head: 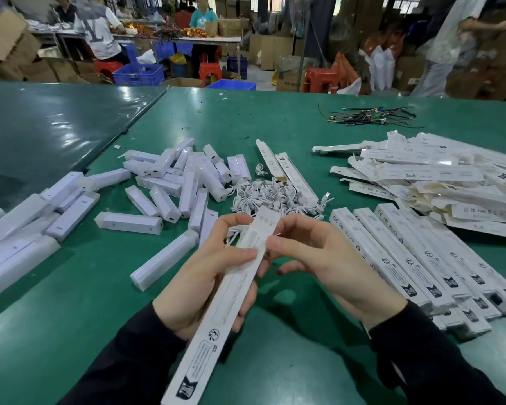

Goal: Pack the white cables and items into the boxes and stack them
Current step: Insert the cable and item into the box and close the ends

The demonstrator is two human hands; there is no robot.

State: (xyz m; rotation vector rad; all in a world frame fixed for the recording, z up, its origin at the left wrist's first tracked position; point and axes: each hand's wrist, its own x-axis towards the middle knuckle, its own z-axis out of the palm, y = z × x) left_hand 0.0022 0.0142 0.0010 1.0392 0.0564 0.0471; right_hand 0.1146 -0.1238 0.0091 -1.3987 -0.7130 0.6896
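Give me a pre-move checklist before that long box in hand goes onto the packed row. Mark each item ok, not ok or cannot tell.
1. Long white box gripped: ok, the left hand is curled round its middle.
2. Right hand working the far end: ok, its fingertips pinch the box edge near the top.
3. Far flap closed: cannot tell, fingers cover it.
4. Cable and item inside: cannot tell, the box is opaque.
5. Place to set it: ok, the row of packed boxes lies at the right on the green table.
6. Supplies left: ok, the white cable pile and white units are ahead.
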